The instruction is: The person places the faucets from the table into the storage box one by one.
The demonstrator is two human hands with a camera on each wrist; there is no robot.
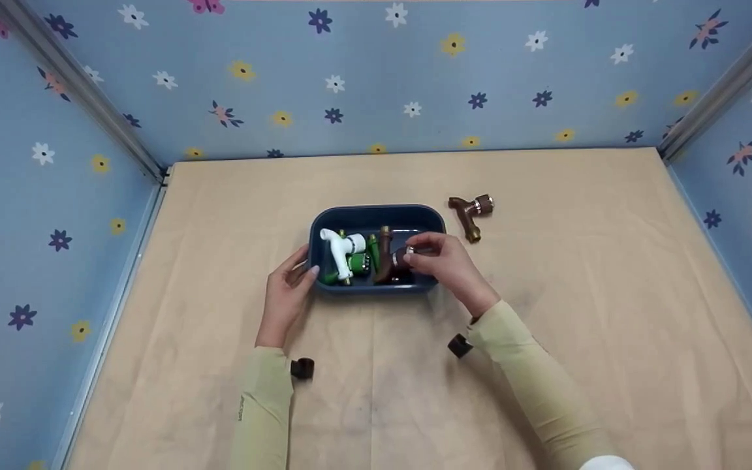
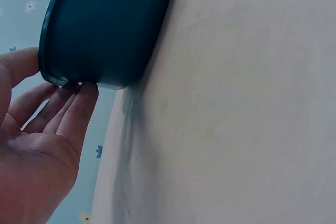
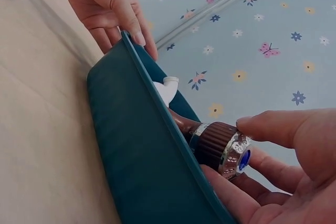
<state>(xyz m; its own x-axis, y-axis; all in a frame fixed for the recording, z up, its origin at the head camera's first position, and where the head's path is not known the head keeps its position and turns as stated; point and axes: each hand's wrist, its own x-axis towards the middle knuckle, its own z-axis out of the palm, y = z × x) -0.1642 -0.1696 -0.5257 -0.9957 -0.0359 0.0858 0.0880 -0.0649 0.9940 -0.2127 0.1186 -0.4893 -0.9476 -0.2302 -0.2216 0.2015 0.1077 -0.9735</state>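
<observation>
A dark blue plastic tub (image 1: pixel 376 210) stands on the table and holds several small taps. My left hand (image 1: pixel 286 294) grips its left end, fingers on the outer wall and thumb at the rim. With thumb and fingers, my right hand (image 1: pixel 448 261) pinches the ribbed knob of a brown tap (image 1: pixel 384 254) at the tub's right side. That knob has a silvery cap with a blue centre (image 3: pixel 244 160). Left of it in the tub lie a white tap (image 1: pixel 337 251) and green taps (image 1: pixel 359 263), partly covered. Another brown tap (image 1: pixel 464 215) lies outside, beyond the right end.
A beige cloth (image 1: pixel 376 378) covers the table. Blue flowered panels (image 1: pixel 376 78) enclose it at the back and both sides, with metal posts (image 1: pixel 89 91) at the corners. Black camera mounts (image 1: pixel 302 369) stick out from both wrists.
</observation>
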